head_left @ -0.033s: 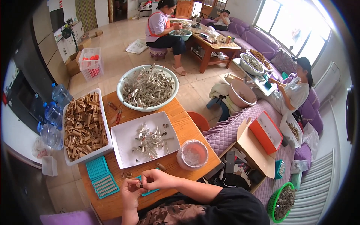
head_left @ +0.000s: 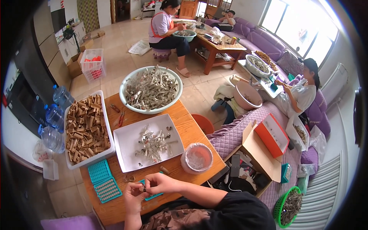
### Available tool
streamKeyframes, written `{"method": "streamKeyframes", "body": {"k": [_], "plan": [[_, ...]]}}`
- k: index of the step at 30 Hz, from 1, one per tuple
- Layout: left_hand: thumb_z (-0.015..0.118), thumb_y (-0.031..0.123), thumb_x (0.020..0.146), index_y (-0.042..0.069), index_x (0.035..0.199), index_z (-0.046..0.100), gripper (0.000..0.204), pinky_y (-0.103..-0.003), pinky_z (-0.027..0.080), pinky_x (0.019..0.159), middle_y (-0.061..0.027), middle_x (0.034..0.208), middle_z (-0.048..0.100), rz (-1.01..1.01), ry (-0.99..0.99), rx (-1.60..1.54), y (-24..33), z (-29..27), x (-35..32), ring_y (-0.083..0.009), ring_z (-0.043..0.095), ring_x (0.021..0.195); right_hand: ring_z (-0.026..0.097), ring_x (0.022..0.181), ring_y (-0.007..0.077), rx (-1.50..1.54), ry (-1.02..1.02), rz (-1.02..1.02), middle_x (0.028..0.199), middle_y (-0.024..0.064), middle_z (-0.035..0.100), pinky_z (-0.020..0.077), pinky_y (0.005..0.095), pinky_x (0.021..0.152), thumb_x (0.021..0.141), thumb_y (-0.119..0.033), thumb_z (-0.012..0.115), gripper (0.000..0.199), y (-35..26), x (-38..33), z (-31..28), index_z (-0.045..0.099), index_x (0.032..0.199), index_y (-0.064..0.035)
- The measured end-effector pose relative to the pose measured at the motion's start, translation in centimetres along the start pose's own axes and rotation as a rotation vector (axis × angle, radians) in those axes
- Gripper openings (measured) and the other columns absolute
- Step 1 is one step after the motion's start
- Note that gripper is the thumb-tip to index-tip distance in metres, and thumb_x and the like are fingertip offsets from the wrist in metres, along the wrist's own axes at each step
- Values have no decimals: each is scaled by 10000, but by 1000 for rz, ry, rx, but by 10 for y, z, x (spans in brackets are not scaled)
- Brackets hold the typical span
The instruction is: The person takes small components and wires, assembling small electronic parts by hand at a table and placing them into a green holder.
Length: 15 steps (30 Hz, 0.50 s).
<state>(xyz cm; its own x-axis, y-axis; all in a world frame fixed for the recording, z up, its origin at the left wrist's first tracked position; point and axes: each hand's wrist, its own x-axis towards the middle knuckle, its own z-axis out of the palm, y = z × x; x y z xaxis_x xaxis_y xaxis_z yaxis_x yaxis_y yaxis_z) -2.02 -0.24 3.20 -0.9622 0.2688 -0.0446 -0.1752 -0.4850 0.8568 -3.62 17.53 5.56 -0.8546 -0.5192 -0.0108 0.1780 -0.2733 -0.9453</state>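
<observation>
My left hand [head_left: 134, 196] and my right hand [head_left: 161, 183] meet at the near edge of the wooden table [head_left: 191, 132]. Together their fingertips pinch a small dark part [head_left: 144, 188] just above a little teal tray [head_left: 154, 196]. Beyond them lies a white square tray [head_left: 128, 151] with a scatter of silvery parts. To its left, a teal grid tray [head_left: 104, 186] sits near a long white tray [head_left: 111, 142] heaped with brown pieces. A round bowl [head_left: 124, 100] piled with silvery parts stands at the far edge. A clear round tub [head_left: 196, 158] of pale bits is at the right.
Water bottles [head_left: 55, 115] stand on the floor at left. One person [head_left: 166, 27] sits at a far table and another person [head_left: 303, 94] on the purple sofa at right. An orange box [head_left: 272, 135] and a green basket [head_left: 286, 207] lie to my right.
</observation>
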Motion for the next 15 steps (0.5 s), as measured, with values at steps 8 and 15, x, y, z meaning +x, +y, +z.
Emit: {"method": "streamKeyframes", "body": {"k": [8,15], "plan": [[791,-49,616,55,909,561,387,-258,496,765,-55,944,611,-124,-47,33,3,-1,-2,-130,595,858,588,696,98,3,-71,62,735,49,612,474,236,628,779,-33,609,75,-7,-5,-6,542,768,0],[775,-72,623,45,923,550,393,-271,524,746,-84,994,596,-53,-9,78,4,8,-2,-159,592,895,586,676,94,73,-40,72,732,46,616,470,230,623,788,-42,605,73,-8,-9,-6,549,767,-1]]}}
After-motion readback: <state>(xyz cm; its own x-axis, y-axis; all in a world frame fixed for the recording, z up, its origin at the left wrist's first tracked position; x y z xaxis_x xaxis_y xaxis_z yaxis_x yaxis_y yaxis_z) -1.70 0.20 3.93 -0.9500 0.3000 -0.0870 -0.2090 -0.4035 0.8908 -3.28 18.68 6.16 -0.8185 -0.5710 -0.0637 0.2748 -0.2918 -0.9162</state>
